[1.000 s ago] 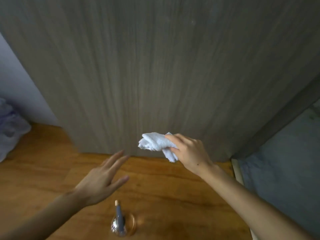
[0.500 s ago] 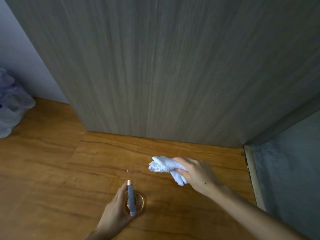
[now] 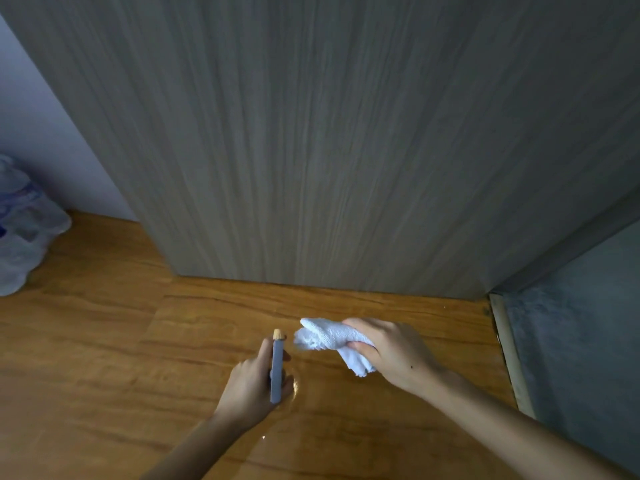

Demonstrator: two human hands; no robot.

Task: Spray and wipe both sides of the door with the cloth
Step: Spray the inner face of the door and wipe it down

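Note:
A grey wood-grain door [image 3: 346, 133] fills the upper view, its bottom edge just above the wooden floor. My left hand [image 3: 251, 382] grips a slim grey-blue spray bottle [image 3: 276, 368] with a tan nozzle on top, held low over the floor. My right hand [image 3: 391, 351] holds a bunched white cloth [image 3: 329, 337], which sits just right of the bottle's nozzle. Both hands are in front of the door and do not touch it.
The orange-brown wooden floor [image 3: 104, 341] spreads below. Clear plastic bags [image 3: 24, 230] lie at the far left by a pale wall. On the right, a door frame and threshold strip [image 3: 509, 351] border a grey floor [image 3: 581, 341].
My left hand came down onto the spray bottle on the floor, gripped it and raised it. My right hand with the cloth dropped from the door face to beside the bottle.

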